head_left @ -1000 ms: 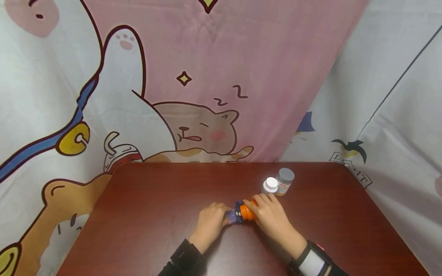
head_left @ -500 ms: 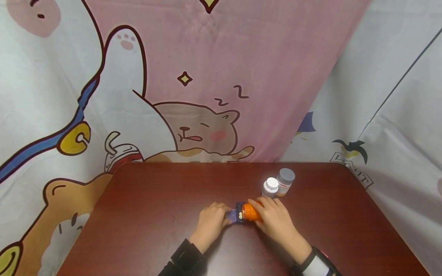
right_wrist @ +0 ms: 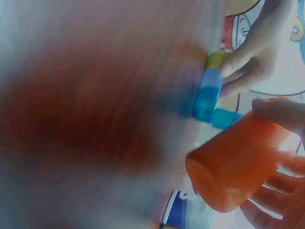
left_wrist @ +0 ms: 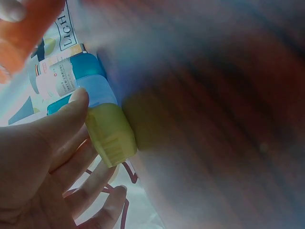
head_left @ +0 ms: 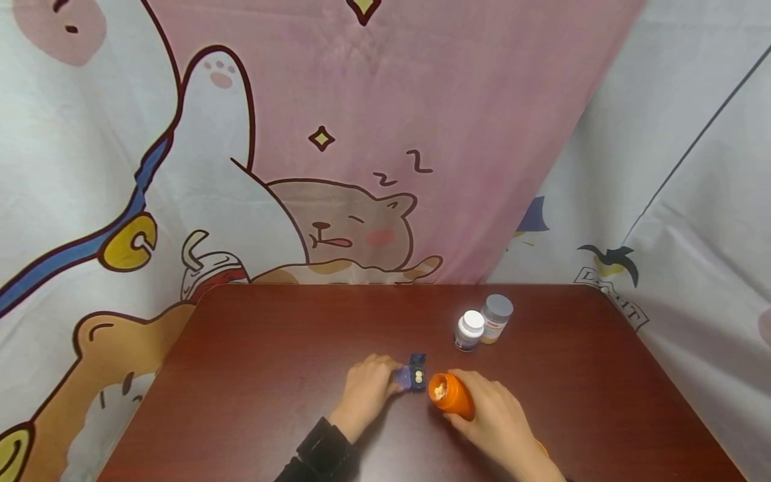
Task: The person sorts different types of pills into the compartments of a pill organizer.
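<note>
A small pill organizer (head_left: 402, 377) lies on the table, its dark blue end compartment open with the lid flipped back. Two pale tablets (head_left: 418, 377) show inside that compartment. Pinching the organizer's other end is my left hand (head_left: 370, 385); in the left wrist view thumb and fingers sit at its yellow section (left_wrist: 112, 136). My right hand (head_left: 496, 410) grips an uncapped orange pill bottle (head_left: 459, 400), tilted with its mouth toward the head camera and pale tablets visible within. The bottle is just right of the organizer, apart from it.
Behind the hands, a white bottle (head_left: 470, 331) with a white cap stands beside a grey-lidded jar (head_left: 496, 316). A sliver of orange (head_left: 542, 447) peeks out past my right wrist. A printed cloth (head_left: 361, 221) hangs behind the table's back edge.
My right hand has drawn the orange bottle back from over the organizer, toward me and rightward, turning its mouth up. My left hand keeps its hold. The white bottle is now fully visible.
</note>
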Tool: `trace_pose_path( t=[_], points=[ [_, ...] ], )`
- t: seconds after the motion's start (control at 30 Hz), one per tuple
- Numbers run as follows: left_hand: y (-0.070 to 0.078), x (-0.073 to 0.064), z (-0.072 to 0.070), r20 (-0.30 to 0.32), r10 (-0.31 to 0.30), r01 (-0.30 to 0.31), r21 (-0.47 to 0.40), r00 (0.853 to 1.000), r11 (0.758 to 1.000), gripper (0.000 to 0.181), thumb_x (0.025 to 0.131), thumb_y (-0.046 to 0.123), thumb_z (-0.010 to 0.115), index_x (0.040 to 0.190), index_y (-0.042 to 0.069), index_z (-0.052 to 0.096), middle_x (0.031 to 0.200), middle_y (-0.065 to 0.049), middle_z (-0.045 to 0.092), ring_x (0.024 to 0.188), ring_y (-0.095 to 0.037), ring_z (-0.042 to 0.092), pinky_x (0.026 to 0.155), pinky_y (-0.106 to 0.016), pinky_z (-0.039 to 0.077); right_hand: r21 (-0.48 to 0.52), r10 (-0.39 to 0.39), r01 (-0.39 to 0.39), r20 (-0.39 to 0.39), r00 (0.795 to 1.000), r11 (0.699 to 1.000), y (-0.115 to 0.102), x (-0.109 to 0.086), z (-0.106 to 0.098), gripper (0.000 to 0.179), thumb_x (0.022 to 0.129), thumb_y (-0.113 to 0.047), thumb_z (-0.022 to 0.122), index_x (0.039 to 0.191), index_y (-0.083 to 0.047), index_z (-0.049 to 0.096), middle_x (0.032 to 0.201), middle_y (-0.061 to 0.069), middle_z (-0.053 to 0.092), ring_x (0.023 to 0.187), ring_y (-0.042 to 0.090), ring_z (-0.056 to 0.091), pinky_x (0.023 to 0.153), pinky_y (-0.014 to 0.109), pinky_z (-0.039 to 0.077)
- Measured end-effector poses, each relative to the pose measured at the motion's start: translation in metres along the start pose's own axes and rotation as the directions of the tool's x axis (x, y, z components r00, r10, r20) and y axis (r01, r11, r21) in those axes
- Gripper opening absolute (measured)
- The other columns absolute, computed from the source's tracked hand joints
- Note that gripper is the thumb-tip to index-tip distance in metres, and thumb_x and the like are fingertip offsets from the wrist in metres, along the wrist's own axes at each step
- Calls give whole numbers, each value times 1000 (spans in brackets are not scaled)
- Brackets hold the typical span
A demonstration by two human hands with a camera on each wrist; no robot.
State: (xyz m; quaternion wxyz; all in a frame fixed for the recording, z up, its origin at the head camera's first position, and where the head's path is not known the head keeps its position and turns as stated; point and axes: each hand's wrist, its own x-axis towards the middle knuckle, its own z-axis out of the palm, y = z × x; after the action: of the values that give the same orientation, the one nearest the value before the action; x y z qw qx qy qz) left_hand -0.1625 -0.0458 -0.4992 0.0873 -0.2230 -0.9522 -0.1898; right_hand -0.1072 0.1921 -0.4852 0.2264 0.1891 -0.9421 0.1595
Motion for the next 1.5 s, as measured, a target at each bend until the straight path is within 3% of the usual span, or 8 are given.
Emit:
trace_pose_path(
  t=[0.23, 0.5, 0.8, 0.97, 1.1, 1.23, 1.4, 1.5],
  points=[
    [1, -1, -3, 2, -1, 1, -12, 1000, 1000, 36, 74, 28, 90, 105, 12, 79, 101, 2, 76, 90, -19, 68, 72, -37, 58, 117, 127, -151, 188, 974, 982, -28, -19, -15, 72, 61, -39, 99, 121, -17, 64, 98, -9, 71, 76, 9, 60, 69, 34, 54],
    [1, -1, -1, 1, -4, 4, -18, 1000, 1000, 36, 74, 28, 90, 105, 12, 79, 102, 1, 76, 90, -18, 68, 73, -36, 58, 267, 21, -78, 211, 977, 960, -41, -34, -8, 73, 66, -53, 95, 119, -16, 63, 102, -7, 71, 88, 11, 67, 71, 34, 57],
    [0, -2, -2, 20, -4, 5, -30, 1000, 1000, 35, 76, 28, 90, 106, 12, 79, 104, 0, 76, 91, -19, 68, 73, -37, 58, 452, -4, -178, 373, 928, 874, -34, -48, 9, 74, 73, -47, 93, 127, -18, 52, 103, 5, 73, 83, 4, 63, 62, 30, 52],
    [0, -1, -3, 25, 21, -21, -4, 999, 1000, 36, 77, 28, 89, 107, 12, 79, 105, 0, 76, 92, -18, 68, 74, -35, 58, 467, 24, -215, 381, 924, 858, -38, -46, 6, 71, 76, -39, 93, 129, -16, 51, 102, 2, 72, 81, 4, 63, 63, 30, 52],
    [1, 0, -3, 12, 54, -55, 64, 998, 996, 34, 80, 30, 88, 108, 12, 79, 104, 1, 76, 92, -17, 67, 74, -35, 58, 445, 72, -286, 439, 896, 849, -44, -39, -2, 70, 78, -39, 91, 130, -14, 52, 105, 0, 72, 85, 7, 65, 68, 32, 54],
    [4, -1, -3, -13, 78, -75, 126, 997, 989, 33, 82, 30, 87, 107, 12, 77, 102, 2, 75, 91, -17, 68, 76, -37, 58, 447, 56, -310, 496, 867, 839, -38, -38, -1, 77, 80, -41, 89, 138, -11, 48, 111, 5, 71, 86, 7, 63, 68, 32, 54],
    [4, -2, -4, -27, 42, -39, 91, 999, 995, 38, 80, 25, 88, 113, 11, 76, 111, -1, 76, 101, -19, 69, 84, -40, 58, 446, 5, -285, 531, 847, 849, -29, -38, 2, 99, 79, -49, 88, 152, -6, 36, 130, 16, 66, 103, 14, 65, 81, 37, 57],
    [1, -4, -8, -54, 2, 2, 58, 999, 998, 45, 77, 19, 90, 119, 11, 75, 122, -3, 74, 112, -21, 67, 90, -43, 57, 414, 4, -246, 505, 863, 876, -29, -38, 1, 106, 75, -57, 88, 154, -7, 37, 139, 14, 61, 118, 23, 63, 93, 42, 55]
  ],
)
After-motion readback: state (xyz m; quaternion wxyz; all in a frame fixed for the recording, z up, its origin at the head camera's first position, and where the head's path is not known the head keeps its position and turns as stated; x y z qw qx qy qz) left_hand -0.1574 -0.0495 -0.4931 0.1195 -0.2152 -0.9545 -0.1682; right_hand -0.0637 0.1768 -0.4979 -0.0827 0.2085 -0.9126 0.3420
